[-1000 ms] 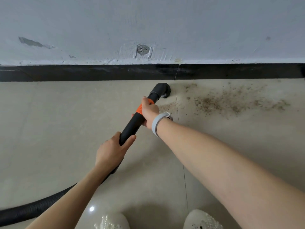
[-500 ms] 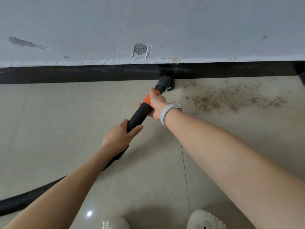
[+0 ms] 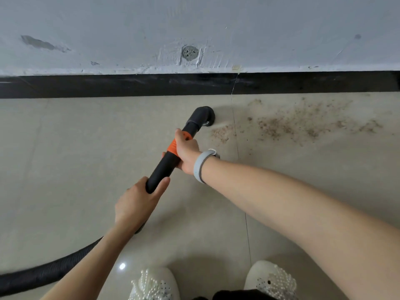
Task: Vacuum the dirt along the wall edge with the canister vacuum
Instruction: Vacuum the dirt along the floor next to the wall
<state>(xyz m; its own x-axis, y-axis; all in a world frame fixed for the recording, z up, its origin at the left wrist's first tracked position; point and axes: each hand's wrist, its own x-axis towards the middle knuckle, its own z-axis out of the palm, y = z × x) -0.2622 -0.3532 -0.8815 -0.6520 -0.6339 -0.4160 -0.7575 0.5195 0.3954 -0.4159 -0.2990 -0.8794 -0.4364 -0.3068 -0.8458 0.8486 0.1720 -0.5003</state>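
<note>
A black vacuum wand [image 3: 164, 167] with an orange band slants up to the right across the beige tiled floor. Its bent black nozzle [image 3: 203, 116] sits on the floor, a little short of the black skirting [image 3: 129, 85]. My right hand [image 3: 186, 149], with a grey wristband, grips the wand at the orange band. My left hand [image 3: 138, 202] grips the wand's lower end, where the ribbed black hose [image 3: 43, 276] begins. Brown dirt [image 3: 303, 124] is scattered on the floor right of the nozzle, with a small patch [image 3: 220, 133] right beside it.
The pale wall [image 3: 281, 33] above the skirting has a round filled hole [image 3: 189, 53] and grey scuffs. My two white beaded shoes [image 3: 153, 284] stand at the bottom edge. The hose runs off the left edge; the canister is out of view.
The nozzle has drawn back from the skirting toward me and now sits lower on the floor. Both hands came back with the wand, keeping their grips.
</note>
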